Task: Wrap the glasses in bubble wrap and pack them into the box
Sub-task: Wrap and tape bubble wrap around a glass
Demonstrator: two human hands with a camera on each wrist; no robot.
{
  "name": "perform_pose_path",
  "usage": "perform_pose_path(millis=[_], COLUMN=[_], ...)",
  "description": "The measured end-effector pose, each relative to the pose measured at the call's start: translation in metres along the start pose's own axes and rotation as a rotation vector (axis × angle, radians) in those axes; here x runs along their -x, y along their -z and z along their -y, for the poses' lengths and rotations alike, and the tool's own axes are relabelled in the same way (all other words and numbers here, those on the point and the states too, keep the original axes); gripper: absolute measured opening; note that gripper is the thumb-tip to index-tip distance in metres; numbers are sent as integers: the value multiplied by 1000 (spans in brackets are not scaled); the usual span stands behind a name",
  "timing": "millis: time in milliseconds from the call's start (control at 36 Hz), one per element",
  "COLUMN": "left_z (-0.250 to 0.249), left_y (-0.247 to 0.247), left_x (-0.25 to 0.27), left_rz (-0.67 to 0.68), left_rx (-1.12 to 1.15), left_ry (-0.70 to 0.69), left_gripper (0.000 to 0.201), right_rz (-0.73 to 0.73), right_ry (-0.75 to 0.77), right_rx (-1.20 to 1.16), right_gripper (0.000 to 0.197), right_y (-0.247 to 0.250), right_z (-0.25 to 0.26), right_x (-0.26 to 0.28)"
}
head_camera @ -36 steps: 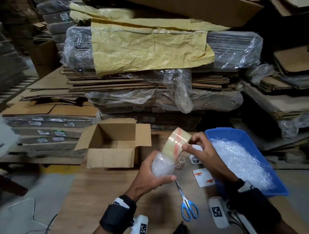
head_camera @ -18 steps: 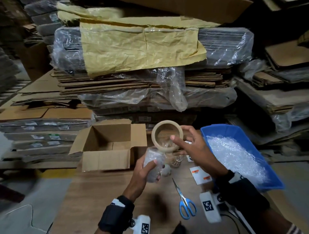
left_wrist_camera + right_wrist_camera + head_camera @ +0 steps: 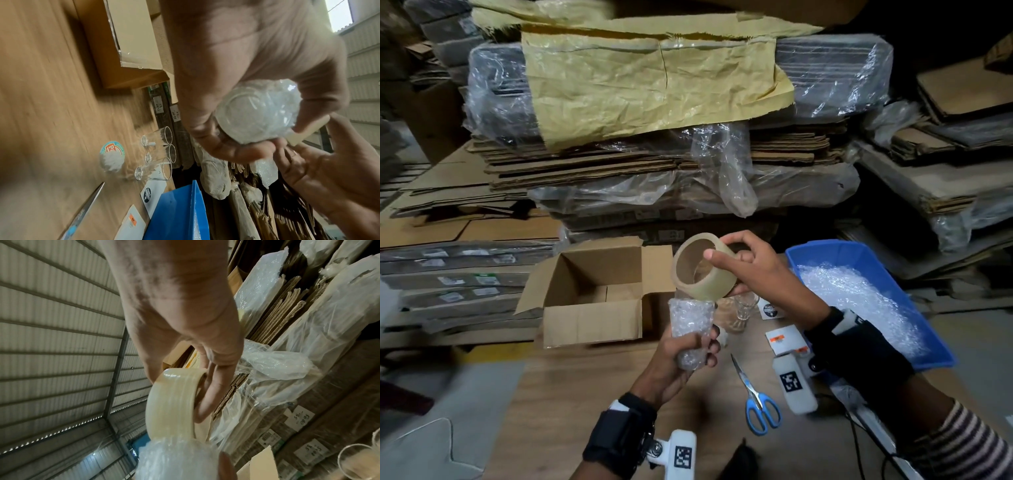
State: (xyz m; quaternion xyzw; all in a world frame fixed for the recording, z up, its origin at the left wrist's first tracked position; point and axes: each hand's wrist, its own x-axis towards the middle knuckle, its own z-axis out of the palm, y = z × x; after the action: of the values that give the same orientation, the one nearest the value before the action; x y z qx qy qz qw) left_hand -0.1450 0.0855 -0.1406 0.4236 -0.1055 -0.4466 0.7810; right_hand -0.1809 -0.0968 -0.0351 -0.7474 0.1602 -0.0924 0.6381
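My left hand (image 3: 688, 353) grips a glass wrapped in bubble wrap (image 3: 691, 325), held upright above the table; the left wrist view shows its round base (image 3: 257, 112) between my fingers. My right hand (image 3: 750, 263) holds a roll of clear tape (image 3: 703, 270) just above the wrapped glass, touching its top; the roll (image 3: 172, 404) fills the right wrist view. Three bare glasses (image 3: 158, 152) stand on the table beyond my hands. The open cardboard box (image 3: 592, 294) sits to the left and looks empty.
A blue bin (image 3: 941, 356) of bubble wrap stands at the right. Blue-handled scissors (image 3: 756, 401) lie on the wooden table (image 3: 571, 411) near me, with small cards (image 3: 784, 339) beside them. Stacks of flat cardboard under plastic (image 3: 654, 154) rise behind the table.
The tape roll has turned so its open core faces me and has risen slightly above the wrapped glass. My left hand has tilted the wrapped glass more upright.
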Motion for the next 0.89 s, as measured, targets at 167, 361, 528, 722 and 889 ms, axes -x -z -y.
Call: perform_pose_path(millis=[167,361,528,722,889], left_z=[0,2,-13,-30,-37], left_y=[-2,0,2,-20,-37], left_x=[-4,1,4,-7,-9], left_rz=[-106,-143,-80,-140,-174], left_rx=[-81,44,121,255,171], left_ry=[-41,-23,-60,-99,-126], left_gripper=[65,97,75,91,74], right_rz=[-66,-178,-3,123,101], right_ry=[58,120,143,221,211], right_rx=[74,186,267,346,485], right_gripper=[45,12,17,13,22], right_y=[-5,17,44,43,33], right_z=[-2,12,41,65,65], right_x=[-8,-30,-27,-8,15])
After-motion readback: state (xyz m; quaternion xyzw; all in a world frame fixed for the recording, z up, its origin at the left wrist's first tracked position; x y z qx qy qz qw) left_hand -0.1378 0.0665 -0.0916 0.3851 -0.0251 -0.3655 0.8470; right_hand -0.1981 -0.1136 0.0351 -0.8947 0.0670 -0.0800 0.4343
